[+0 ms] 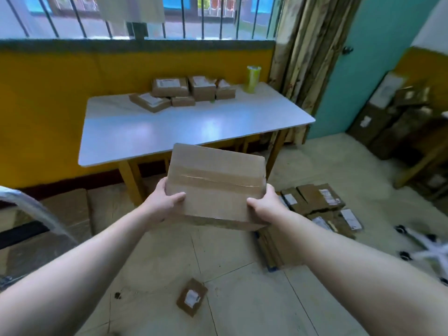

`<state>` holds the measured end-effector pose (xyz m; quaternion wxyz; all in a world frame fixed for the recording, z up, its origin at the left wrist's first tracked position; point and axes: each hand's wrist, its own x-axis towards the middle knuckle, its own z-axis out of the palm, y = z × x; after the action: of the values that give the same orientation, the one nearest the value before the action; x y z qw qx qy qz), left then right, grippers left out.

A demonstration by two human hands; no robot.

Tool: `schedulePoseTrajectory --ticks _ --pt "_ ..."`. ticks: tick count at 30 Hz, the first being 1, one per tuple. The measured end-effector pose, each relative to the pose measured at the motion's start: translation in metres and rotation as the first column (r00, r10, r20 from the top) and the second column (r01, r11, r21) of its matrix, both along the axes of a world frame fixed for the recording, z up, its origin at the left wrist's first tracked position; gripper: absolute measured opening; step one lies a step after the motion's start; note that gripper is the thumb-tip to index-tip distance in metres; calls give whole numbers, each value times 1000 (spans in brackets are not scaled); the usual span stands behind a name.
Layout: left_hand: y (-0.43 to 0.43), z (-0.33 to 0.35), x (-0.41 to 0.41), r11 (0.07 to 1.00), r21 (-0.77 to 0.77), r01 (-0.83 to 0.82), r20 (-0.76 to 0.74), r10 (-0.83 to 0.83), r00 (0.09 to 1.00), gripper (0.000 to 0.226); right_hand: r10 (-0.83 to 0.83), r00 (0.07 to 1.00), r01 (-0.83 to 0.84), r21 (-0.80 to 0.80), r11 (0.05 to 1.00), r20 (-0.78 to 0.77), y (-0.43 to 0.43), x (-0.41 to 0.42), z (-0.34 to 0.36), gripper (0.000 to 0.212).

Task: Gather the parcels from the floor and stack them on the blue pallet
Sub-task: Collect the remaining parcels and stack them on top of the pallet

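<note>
Head view, looking forward and down. Both arms are extended.

Held item: a brown cardboard parcel, rectangular, sealed along its top with a strip of brown tape. It is in the air in front of the near edge of a white-topped table with wooden legs, above the pale tiled floor, and is tilted slightly.

Left hand: grips the parcel's near left corner. The thumb lies flat on the top face. The other fingers wrap the side and are hidden, so I cannot tell their spread.

Right hand: grips the near right corner in the same way, thumb on top and the remaining fingers out of sight behind the edge.

Floor: one small flat brown parcel with a white label lies alone on the tiles, below and well apart from the held one. To the right, a low stack of labelled brown parcels sits on the floor. A thin blue edge shows under its near corner. Whether this is the pallet cannot be told.

On the table: a cluster of small brown boxes with labels at the far side. A yellow-green tape roll stands near them, apart.

Surroundings: a barred window above a yellow wall, a patterned curtain, large cardboard boxes by the teal wall at right, and a white castor chair base at the right edge. The view is blurred.
</note>
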<state>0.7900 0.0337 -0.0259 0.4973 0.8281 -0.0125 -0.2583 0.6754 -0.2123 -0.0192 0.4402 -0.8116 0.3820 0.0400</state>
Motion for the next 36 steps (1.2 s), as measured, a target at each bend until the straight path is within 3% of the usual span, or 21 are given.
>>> schedulePoseTrajectory --ticks 5,14,21,31,36 --pt "-66 58 -37 992 75 100 111 -108 988 60 -73 992 76 -21 997 102 -59 -60 45 72" --pt "-262 126 -147 973 10 229 187 -227 956 54 -186 942 218 -88 972 279 -239 -194 111 88" --pt "-381 145 -213 953 -39 299 101 -294 950 55 -239 910 290 -110 951 338 -349 -274 127 79" --pt "-481 132 -168 947 -51 319 110 -312 944 57 -230 906 285 -111 952 355 -448 -230 103 73" --pt "-537 96 -123 954 -21 301 94 -297 950 56 -222 933 262 -114 958 284 -503 -182 83 73"
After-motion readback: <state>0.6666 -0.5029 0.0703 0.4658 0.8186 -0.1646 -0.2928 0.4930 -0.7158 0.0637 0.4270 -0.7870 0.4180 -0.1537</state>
